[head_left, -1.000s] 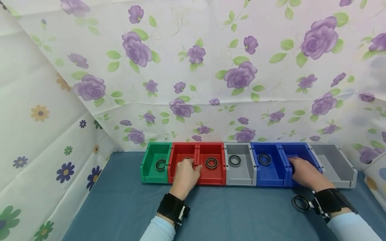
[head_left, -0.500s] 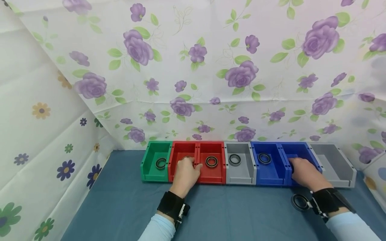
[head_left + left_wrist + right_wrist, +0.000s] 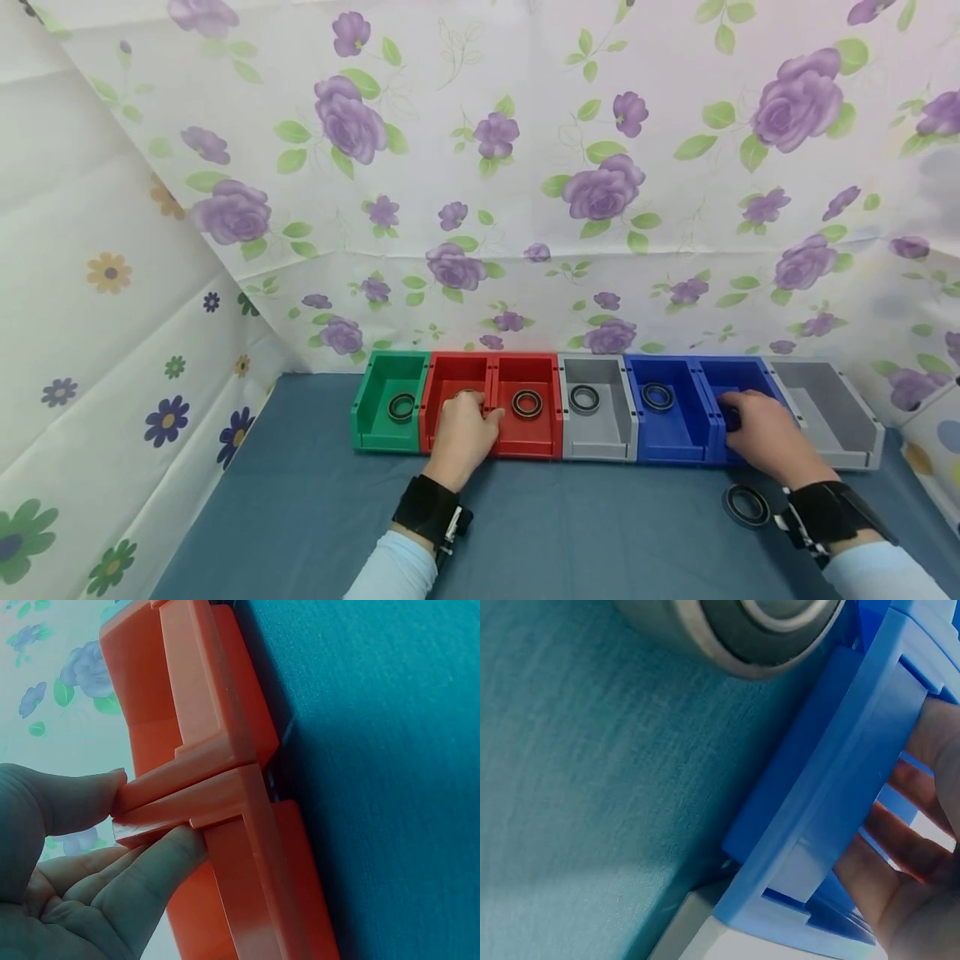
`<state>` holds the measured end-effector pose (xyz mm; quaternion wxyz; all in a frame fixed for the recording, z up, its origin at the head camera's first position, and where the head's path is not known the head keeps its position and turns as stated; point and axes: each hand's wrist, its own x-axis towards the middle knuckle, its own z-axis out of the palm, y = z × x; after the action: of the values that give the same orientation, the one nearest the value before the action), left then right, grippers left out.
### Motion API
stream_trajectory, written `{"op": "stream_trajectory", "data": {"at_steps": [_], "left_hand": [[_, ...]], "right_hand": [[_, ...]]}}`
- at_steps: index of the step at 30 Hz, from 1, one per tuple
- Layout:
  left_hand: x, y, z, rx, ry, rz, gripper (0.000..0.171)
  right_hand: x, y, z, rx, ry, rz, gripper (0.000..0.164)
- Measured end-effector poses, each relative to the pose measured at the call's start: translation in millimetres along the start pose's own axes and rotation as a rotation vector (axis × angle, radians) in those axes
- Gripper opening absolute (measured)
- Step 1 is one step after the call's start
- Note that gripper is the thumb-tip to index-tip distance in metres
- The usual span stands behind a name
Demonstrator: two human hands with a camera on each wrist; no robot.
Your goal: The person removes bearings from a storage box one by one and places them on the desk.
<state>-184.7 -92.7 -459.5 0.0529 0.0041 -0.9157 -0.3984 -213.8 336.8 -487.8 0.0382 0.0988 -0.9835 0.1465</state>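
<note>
My left hand (image 3: pixel 463 433) pinches the touching side walls of the left red bin (image 3: pixel 247 900) and right red bin (image 3: pixel 199 682), thumb on one side and fingers on the other. My right hand (image 3: pixel 765 435) reaches into the right blue bin (image 3: pixel 731 371), fingertips at a dark ring-shaped bearing (image 3: pixel 732 418). In the right wrist view the front wall of that bin hides the fingertips, so I cannot tell whether they grip the bearing. Another ball bearing (image 3: pixel 747 506) lies on the table near the right wrist; its rim also shows large in that wrist view.
The bins stand in one row against the flowered cloth (image 3: pixel 525 167). Single bearings lie in the green bin (image 3: pixel 369 417), the right red bin, the middle grey bin (image 3: pixel 600 367) and the left blue bin (image 3: pixel 678 433). A grey bin (image 3: pixel 840 417) ends the row at right.
The right wrist has shifted slightly right and toward the body, and more of the dark bearing shows beside its fingers. The left hand keeps its place on the red bins.
</note>
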Motion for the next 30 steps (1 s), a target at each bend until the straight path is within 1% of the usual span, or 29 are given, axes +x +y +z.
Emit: {"op": "stream_trajectory", "data": {"at_steps": [3, 6, 12, 14, 19, 22, 25, 30], "left_hand": [[0.2, 0.0, 0.6, -0.003, 0.001, -0.002, 0.034], [0.5, -0.1, 1.0, -0.004, 0.004, -0.002, 0.036], [1.2, -1.2, 1.6, 0.004, 0.005, -0.006, 0.038], [1.7, -1.3, 1.9, 0.012, 0.007, -0.008, 0.038], [2.5, -1.4, 2.4, 0.016, 0.009, -0.009, 0.042], [2.2, -1.4, 2.3, 0.007, 0.007, -0.008, 0.042], [1.6, -1.2, 2.2, 0.004, 0.007, -0.006, 0.042], [0.2, -0.8, 2.8, 0.001, 0.012, -0.016, 0.043]], "right_hand": [[-2.1, 1.9, -0.8, -0.002, 0.108, -0.021, 0.049], [-4.8, 1.4, -4.2, 0.010, 0.195, -0.029, 0.052], [-13.1, -4.6, -14.4, 0.008, 0.295, 0.013, 0.056], [-16.4, -7.9, -17.8, 0.001, 0.344, 0.016, 0.057], [-24.6, -22.2, -28.4, -0.013, 0.505, -0.042, 0.060], [-28.2, -35.1, -36.5, -0.004, 0.576, -0.096, 0.062], [-30.6, -47.4, -42.6, 0.016, 0.608, -0.154, 0.063], [-34.7, -65.7, -47.8, 0.018, 0.593, -0.236, 0.066]]}}
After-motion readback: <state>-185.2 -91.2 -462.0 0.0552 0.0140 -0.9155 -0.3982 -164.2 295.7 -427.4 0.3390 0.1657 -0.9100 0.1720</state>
